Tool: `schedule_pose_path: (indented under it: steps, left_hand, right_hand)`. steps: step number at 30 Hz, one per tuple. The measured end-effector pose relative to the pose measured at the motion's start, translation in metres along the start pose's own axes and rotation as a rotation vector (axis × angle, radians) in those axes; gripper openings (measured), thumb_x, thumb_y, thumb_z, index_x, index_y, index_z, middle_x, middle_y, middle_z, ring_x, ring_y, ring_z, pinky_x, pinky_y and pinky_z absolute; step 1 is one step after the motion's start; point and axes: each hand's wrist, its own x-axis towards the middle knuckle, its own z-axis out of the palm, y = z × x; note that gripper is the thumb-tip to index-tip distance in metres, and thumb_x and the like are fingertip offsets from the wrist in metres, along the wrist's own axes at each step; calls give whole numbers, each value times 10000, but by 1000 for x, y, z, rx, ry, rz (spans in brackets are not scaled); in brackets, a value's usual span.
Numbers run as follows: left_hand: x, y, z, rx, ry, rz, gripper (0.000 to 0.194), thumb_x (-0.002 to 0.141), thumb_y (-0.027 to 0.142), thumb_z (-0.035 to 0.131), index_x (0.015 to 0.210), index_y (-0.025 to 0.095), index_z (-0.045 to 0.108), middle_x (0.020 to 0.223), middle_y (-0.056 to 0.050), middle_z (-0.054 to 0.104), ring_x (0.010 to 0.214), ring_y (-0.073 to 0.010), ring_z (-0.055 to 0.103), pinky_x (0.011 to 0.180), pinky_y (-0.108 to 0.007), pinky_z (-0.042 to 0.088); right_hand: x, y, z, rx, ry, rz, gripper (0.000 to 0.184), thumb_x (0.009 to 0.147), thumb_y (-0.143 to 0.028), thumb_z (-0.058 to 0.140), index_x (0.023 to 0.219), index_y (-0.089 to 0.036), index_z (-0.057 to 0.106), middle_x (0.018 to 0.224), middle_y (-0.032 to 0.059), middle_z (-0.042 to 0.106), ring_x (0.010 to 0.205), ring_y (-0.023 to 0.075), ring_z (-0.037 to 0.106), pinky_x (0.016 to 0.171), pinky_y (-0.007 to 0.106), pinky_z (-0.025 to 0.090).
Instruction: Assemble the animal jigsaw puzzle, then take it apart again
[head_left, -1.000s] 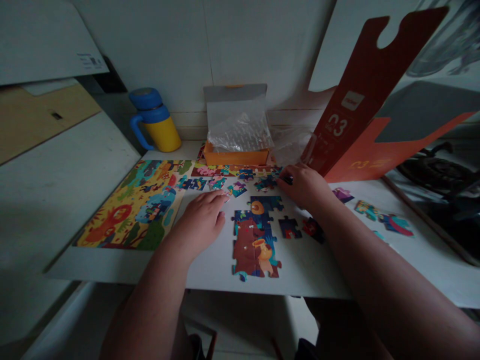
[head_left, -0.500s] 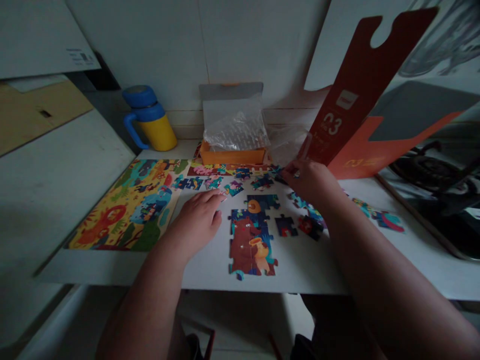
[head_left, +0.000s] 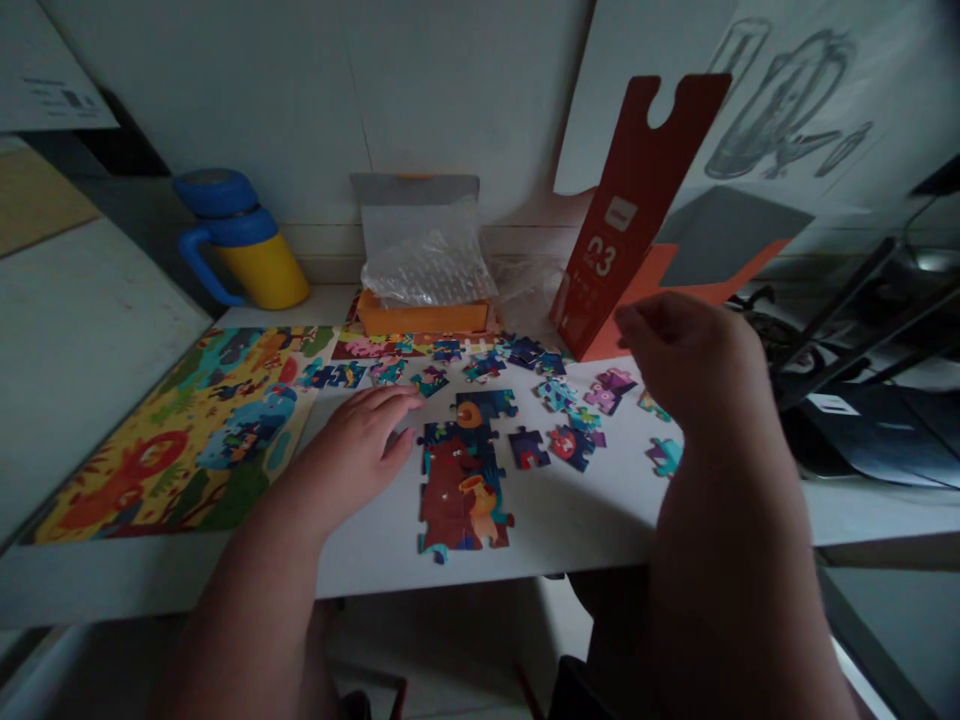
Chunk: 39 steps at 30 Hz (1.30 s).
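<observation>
My left hand (head_left: 367,440) rests on the white table, fingers stretched out and thumb apart, beside a partly joined jigsaw puzzle (head_left: 454,480) showing a brown bear with a yellow pot. My right hand (head_left: 682,350) is raised over the table's right side in front of the orange box, fingers curled together; whatever they may hold is hidden. Between the hands lie a loose dark puzzle piece (head_left: 529,449) and a piece with a red shape (head_left: 571,445). Pink-purple pieces (head_left: 609,390) and a teal piece (head_left: 664,456) lie nearer my right hand. More loose pieces (head_left: 484,365) spread behind the bear section.
A colourful picture sheet (head_left: 225,420) covers the table's left part. Behind stand a blue and yellow jug (head_left: 255,250), an open small box (head_left: 424,318) with clear plastic, and a tall orange-red box (head_left: 615,240). A black stove (head_left: 847,410) borders the right side.
My right hand has lifted from the pieces at the back and moved right. My left hand stays by the bear section. The camera view has turned right.
</observation>
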Motion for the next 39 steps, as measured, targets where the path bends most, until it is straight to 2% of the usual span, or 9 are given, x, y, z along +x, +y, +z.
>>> schedule_pose_path:
  steps: [3, 6, 9, 12, 17, 22, 26, 32, 39]
  left_hand:
    - [1, 0, 0, -29, 11, 14, 322, 1029, 273, 522, 1278, 206, 714, 1376, -117, 744, 1326, -274, 671, 1209, -524, 523]
    - [1, -2, 1, -39, -6, 30, 328, 1029, 295, 521, 1263, 201, 730, 1356, -118, 759, 1323, -282, 678, 1219, -530, 514]
    - [2, -4, 3, -44, -34, 24, 337, 1037, 323, 514, 1257, 203, 740, 1353, -115, 764, 1317, -281, 688, 1220, -512, 516]
    - [2, -7, 5, -55, -32, 17, 351, 1044, 354, 508, 1259, 209, 745, 1358, -115, 765, 1318, -281, 691, 1215, -505, 521]
    - [1, -12, 7, -71, -55, 1, 354, 1045, 379, 512, 1242, 218, 758, 1344, -108, 773, 1294, -278, 707, 1207, -513, 527]
    - [0, -14, 8, -45, -71, 4, 377, 1055, 405, 505, 1265, 219, 757, 1376, -108, 760, 1320, -281, 691, 1216, -528, 518]
    - [-1, -17, 9, -42, -68, 15, 364, 1057, 402, 506, 1253, 234, 763, 1368, -101, 764, 1302, -270, 699, 1205, -505, 532]
    - [-1, -17, 9, -67, -48, 8, 364, 1043, 403, 529, 1273, 235, 755, 1367, -96, 768, 1305, -279, 701, 1214, -511, 525]
    - [-1, -11, 4, -69, -71, 1, 379, 1041, 370, 509, 1266, 194, 758, 1359, -119, 766, 1324, -289, 689, 1228, -518, 509]
  right_hand:
    - [-25, 17, -27, -74, 53, 122, 315, 1002, -521, 578, 1023, -258, 748, 899, 115, 803, 705, 262, 715, 654, 412, 487]
    - [-48, 45, -39, -181, -108, 131, 403, 963, -570, 616, 1209, -260, 696, 891, 117, 795, 711, 288, 730, 654, 421, 495]
    - [-65, 72, -38, -220, -332, 118, 445, 944, -623, 625, 1201, -266, 684, 878, 91, 795, 687, 277, 727, 646, 405, 491]
    - [-75, 83, -31, -247, -492, 106, 458, 926, -628, 638, 1188, -255, 687, 856, 71, 791, 678, 269, 727, 641, 390, 487]
    - [-77, 61, -21, -273, -642, 71, 519, 897, -600, 700, 1266, -237, 662, 922, 85, 805, 773, 284, 755, 683, 386, 508]
    - [-80, 25, -11, -271, -719, 10, 674, 856, -547, 782, 1399, -194, 596, 1208, 180, 787, 971, 352, 765, 801, 445, 555]
    - [-83, 11, 1, -303, -700, -65, 499, 915, -455, 739, 1329, -194, 643, 1308, 206, 753, 1163, 390, 736, 917, 473, 556]
    - [-78, 8, 7, -301, -741, -73, 346, 911, -418, 739, 1161, -188, 676, 1181, 198, 780, 1091, 379, 755, 858, 441, 545]
    - [-76, 13, 6, -313, -792, -52, 326, 911, -452, 714, 1113, -201, 663, 1136, 186, 792, 1028, 371, 765, 810, 425, 525]
